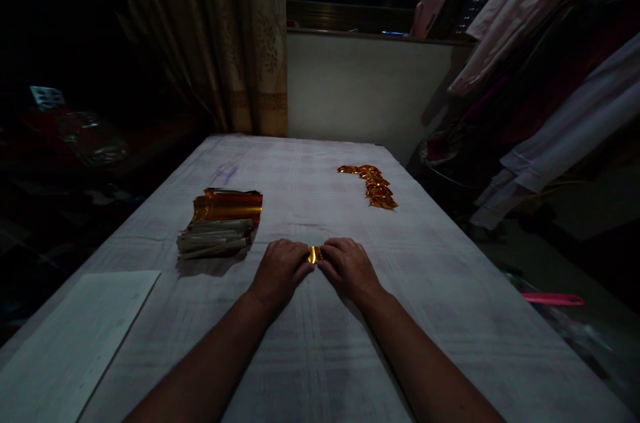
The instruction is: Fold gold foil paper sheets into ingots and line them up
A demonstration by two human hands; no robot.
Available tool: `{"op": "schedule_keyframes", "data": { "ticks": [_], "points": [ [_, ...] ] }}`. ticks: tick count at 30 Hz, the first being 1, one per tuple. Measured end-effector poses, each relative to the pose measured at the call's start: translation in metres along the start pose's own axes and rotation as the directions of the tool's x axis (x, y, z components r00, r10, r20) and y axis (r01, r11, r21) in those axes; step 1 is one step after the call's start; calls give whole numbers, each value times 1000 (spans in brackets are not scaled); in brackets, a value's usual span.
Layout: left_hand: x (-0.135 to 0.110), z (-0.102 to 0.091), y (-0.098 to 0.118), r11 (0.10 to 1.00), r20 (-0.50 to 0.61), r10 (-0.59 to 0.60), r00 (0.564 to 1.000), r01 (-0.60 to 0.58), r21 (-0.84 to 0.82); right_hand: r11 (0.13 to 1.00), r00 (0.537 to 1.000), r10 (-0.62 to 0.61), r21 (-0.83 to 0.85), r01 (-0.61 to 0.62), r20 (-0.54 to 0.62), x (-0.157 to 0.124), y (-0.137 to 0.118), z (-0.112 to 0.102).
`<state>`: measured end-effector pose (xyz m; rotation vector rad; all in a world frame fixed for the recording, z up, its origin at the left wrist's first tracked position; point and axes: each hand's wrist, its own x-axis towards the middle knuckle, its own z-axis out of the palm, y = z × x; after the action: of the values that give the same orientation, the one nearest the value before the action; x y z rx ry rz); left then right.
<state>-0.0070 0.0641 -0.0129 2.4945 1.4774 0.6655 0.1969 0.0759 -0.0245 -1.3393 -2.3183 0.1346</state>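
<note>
A small piece of shiny gold foil paper (314, 254) is pinched between my two hands just above the checked cloth of the table (320, 350). My left hand (283, 270) grips its left end, fingers closed. At the other end, the fingers of my right hand (349, 266) are closed on it too. Only the middle of the foil shows; its ends are hidden by my fingertips. To the left lies a stack of gold foil sheets (230, 206), with a bundle of pale folded papers (215, 238) in front. Several folded gold foil pieces (376, 186) lie in a curved row at the far right.
A large white sheet (75, 336) lies at the table's left front. Behind stand a curtain (240, 43) and a pale wall (370, 83). Clothes (575, 130) hang along the right side. A pink handle (553, 299) shows beyond the table's right edge.
</note>
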Motion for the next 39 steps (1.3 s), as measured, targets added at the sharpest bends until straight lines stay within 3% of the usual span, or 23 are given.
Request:
{"op": "schedule_keyframes", "data": {
  "ticks": [6, 20, 27, 33, 39],
  "points": [
    [2, -2, 0, 999, 1, 14, 1000, -14, 30, 999, 999, -6, -31, 8, 40, 4, -2, -5],
    [-1, 0, -7, 998, -33, 55, 998, -54, 23, 999, 999, 40, -24, -41, -24, 5, 6, 5],
    [-4, -1, -6, 1000, -63, 15, 998, -14, 22, 999, 999, 36, -17, -36, -1, 3, 6, 2],
    [-1, -1, -5, 997, -73, -53, 996, 57, 47, 995, 996, 93, -25, -92, 8, 5, 4, 1],
    [5, 4, -2, 987, -100, -108, 989, 119, 109, 974, 973, 228, 21, -228, -27, 12, 0, 4]
  ]
}}
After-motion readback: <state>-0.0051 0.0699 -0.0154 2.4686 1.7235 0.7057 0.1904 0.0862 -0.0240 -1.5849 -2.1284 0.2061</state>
